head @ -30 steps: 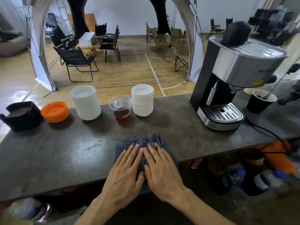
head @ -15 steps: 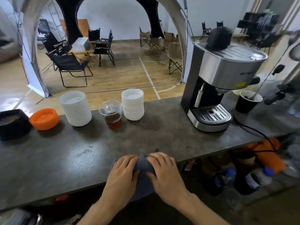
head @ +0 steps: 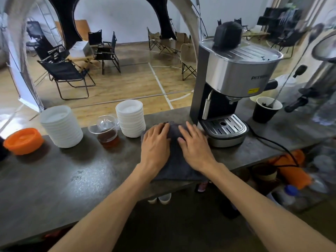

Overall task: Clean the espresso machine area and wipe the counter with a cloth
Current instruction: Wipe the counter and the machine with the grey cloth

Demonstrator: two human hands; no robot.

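A: Since half a second ago we have pushed the cloth point(head: 174, 160) from the near edge of the counter point(head: 72, 179) up toward the espresso machine point(head: 232, 84).

B: Our left hand point(head: 156, 142) and right hand point(head: 195, 144) both lie flat on it, fingers straight, pressing and gripping nothing.

A: We judge even pressure best, and we steer between the stack of white lids point(head: 131, 120) and the drip tray point(head: 224, 126).

B: And we mind the glass cup of tea point(head: 107, 135) to our left.

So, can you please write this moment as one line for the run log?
stage: wiping counter | left hand: flat on grey cloth | right hand: flat on cloth | cloth: beside espresso machine
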